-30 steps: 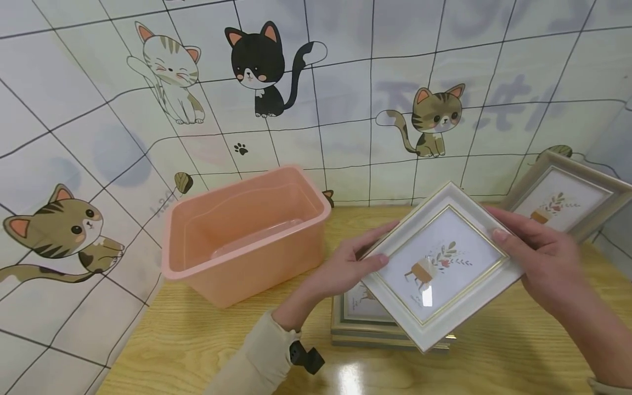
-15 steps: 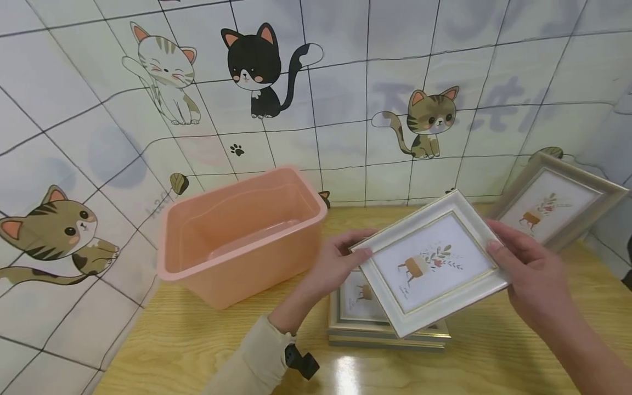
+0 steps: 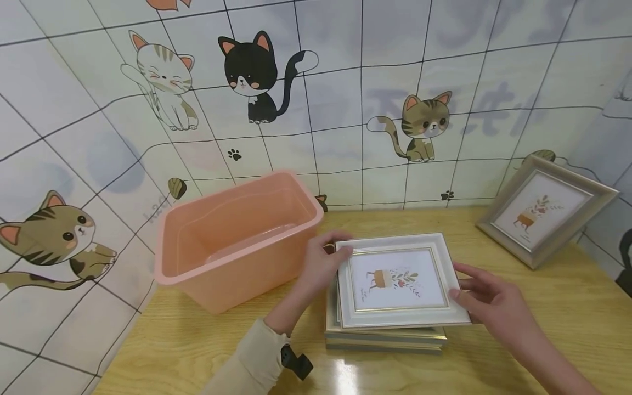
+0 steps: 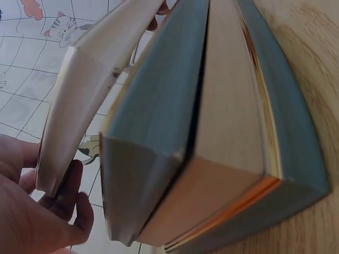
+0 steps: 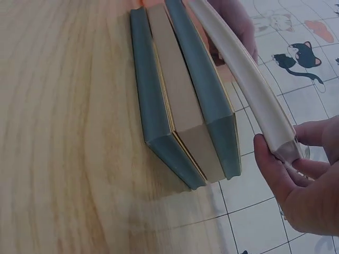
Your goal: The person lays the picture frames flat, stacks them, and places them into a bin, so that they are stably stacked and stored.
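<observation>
The left hand [image 3: 323,263] pinches the far-left corner of a white picture frame [image 3: 397,280], thumb on top and fingers curled beneath, while the right hand [image 3: 486,296] grips its near-right corner the same way, as the right wrist view shows with the fingers [image 5: 288,185] wrapped under the rim. The frame hangs nearly flat just over a stack of frames [image 3: 385,334] lying on the table [image 3: 543,329], not yet resting on it: the wrist views show a gap between its underside and the topmost frame. It looks stiff and fairly light, with a smooth moulded rim that could slip, and a glossy front that is probably glazed and so likely fragile; opposite corners or side rims seem the safest places to hold it, keeping the fingers off the pane. The stack's edges sit roughly square beneath it, leaving little overhang. Just left stands a pink plastic bin [image 3: 237,241], open-topped, its near corner close to the left hand. To the far right a grey frame [image 3: 545,216] leans against the cat-patterned tiled wall [image 3: 345,82], well apart, with bare wood between.
</observation>
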A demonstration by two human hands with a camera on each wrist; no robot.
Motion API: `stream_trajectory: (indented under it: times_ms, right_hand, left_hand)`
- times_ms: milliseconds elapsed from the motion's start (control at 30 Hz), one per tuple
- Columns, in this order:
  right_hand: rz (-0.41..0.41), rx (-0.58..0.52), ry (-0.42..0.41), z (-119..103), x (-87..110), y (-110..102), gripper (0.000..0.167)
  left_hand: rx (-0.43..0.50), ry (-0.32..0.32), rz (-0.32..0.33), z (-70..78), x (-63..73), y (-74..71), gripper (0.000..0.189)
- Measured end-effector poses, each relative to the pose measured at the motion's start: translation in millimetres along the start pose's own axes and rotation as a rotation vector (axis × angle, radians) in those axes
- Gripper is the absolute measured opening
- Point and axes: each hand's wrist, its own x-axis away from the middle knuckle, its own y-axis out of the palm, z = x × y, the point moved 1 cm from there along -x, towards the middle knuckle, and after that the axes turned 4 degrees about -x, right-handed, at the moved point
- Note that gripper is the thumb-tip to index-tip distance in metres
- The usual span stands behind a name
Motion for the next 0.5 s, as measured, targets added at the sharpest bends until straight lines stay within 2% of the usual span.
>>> stream_trajectory:
  times_ms: [233,500]
  right_hand:
    - [-0.074,0.029,0.034,-0.5,1.9,12.8,0.063]
    - [-0.104,0.061,-0.037,-0.8,6.5,20.3,0.063]
  left_hand:
    - [-0.104,-0.008,0.005,-8.0,2.3,-7.2,0.016]
    - [-0.151,-0.029,-0.021,-14.4,3.2,-12.0,0.017]
